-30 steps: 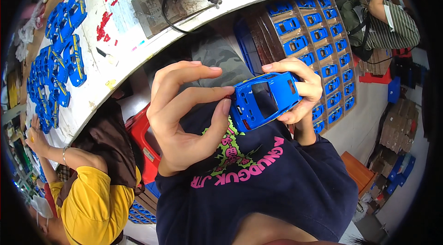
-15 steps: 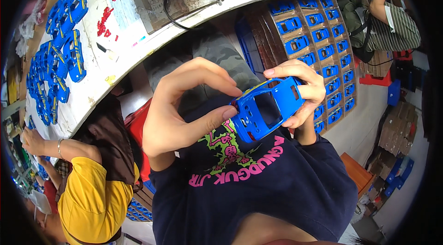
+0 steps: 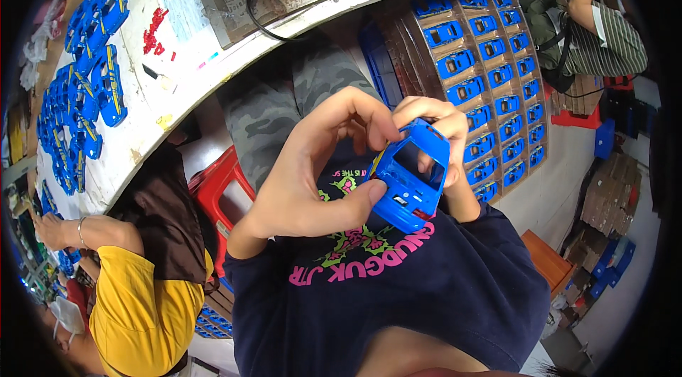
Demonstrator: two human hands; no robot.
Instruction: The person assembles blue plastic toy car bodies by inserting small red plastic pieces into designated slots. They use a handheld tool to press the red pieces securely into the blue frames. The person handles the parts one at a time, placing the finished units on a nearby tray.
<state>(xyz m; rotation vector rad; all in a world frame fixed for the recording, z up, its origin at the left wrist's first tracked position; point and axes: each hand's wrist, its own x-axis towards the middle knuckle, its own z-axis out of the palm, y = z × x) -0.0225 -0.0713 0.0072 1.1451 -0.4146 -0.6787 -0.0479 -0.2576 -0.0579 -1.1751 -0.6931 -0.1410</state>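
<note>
A blue plastic toy car body with a yellow stripe on its side is held up before my chest, tilted, its window openings facing up. My left hand pinches its left side, thumb on the near end and fingertips farther up. Around the far end curl the fingers of my right hand, and one fingertip shows through the opening. Small red parts sit at the body's near end. Part of the right hand is hidden behind the shell.
On the white table lie many blue car bodies, loose red pieces and a machine's metal base. Cardboard trays of car bodies stand at right. A red stool and a yellow-shirted person are at left.
The car body has turned and tilted, its near end swinging right and toward me. My right hand has shifted its grip to the far end; the left thumb now presses the side.
</note>
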